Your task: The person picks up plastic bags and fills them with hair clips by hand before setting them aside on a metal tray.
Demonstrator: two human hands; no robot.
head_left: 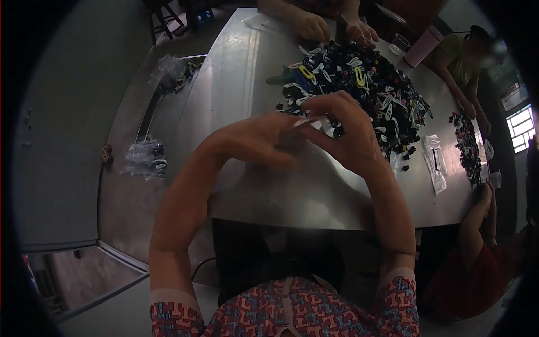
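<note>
My right hand is curled in front of me, its thumb and fingers closed on what looks like a small clear plastic bag. My left hand reaches in from the other side and meets the bag at the fingertips. Its thumb stands apart below, and motion blurs its fingers. Just beyond both hands lies a large heap of hair clips, mostly black and white with a few yellow ones. Whatever may be inside the bag cannot be made out.
A metal table carries the heap. Flat plastic bags lie at the right, near a second pile of small dark pieces. A pink box and clear cup stand at the back. Other people's hands work across the table.
</note>
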